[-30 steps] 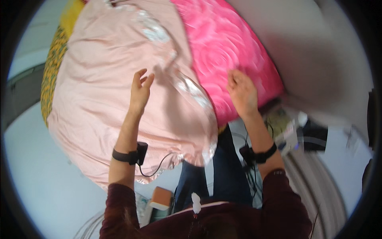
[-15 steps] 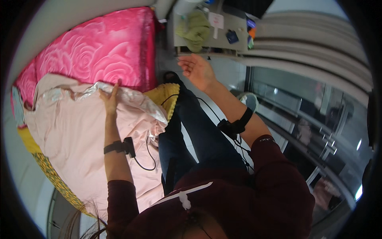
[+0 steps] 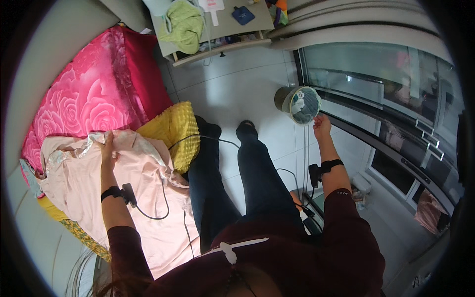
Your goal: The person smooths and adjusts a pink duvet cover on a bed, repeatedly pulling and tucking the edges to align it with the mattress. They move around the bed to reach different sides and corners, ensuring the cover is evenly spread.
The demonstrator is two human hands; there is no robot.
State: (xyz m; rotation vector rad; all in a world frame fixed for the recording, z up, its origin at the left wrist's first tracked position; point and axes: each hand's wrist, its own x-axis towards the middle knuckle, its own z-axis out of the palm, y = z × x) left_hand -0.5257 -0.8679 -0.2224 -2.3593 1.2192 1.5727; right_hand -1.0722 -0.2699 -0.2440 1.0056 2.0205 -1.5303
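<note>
A pale pink satiny cloth [image 3: 133,198] with a shiny band along its far edge is spread over the bed on my left. My left hand [image 3: 106,148] is closed on that far edge, its fingers partly hidden in the folds. Out to the right, my right hand [image 3: 322,126] is beside the rim of a small round bin [image 3: 282,99] that has a clear liner and some white litter inside. The fingers of this hand are bent together; whether anything is between them cannot be made out.
A pink rose-patterned quilt [image 3: 81,101] lies beyond the cloth, with a yellow textured pillow [image 3: 185,141] beside it. Ahead stands a desk [image 3: 232,37] bearing a green towel [image 3: 183,24]. Sliding glass doors [image 3: 356,64] line the right. Dark cables hang from both forearm straps.
My right hand has swung from in front of the desk to the right, down beside the bin. The view has shifted right. My left hand stays at the cloth's far edge.
</note>
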